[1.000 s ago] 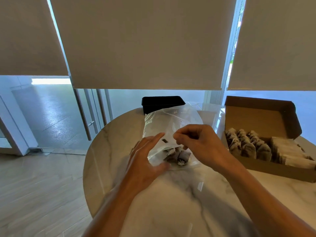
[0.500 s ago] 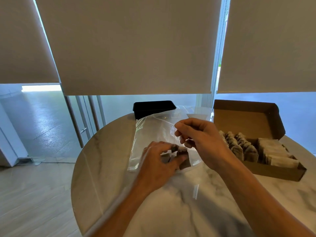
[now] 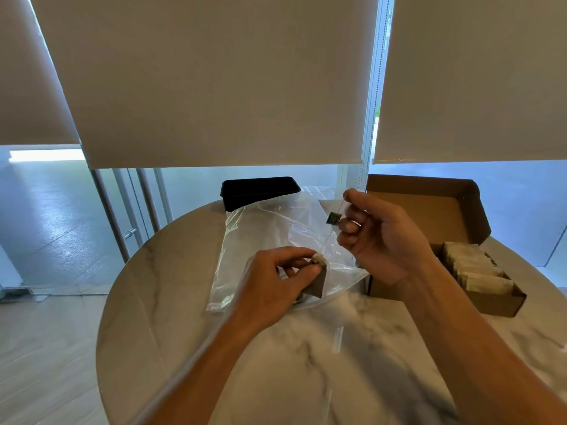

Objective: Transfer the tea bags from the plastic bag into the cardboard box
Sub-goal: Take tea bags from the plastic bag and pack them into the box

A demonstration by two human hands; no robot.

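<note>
**Round marble table by a shaded window wall**

A round table (image 3: 171, 302) with a pale, grey-veined marble top stands on light wood-look flooring (image 3: 46, 348). Behind it, three beige roller blinds (image 3: 214, 81) hang partway down over floor-to-ceiling glass (image 3: 40, 210). Bluish daylight comes in beneath them, and a bead chain (image 3: 372, 102) hangs in the bright gap between two blinds.

The plastic bag (image 3: 273, 240) lies mid-surface (image 3: 306, 363), a tray (image 3: 260, 190) behind it. The cardboard box (image 3: 460, 228) sits to its right, tea bags (image 3: 472, 271) inside.
</note>
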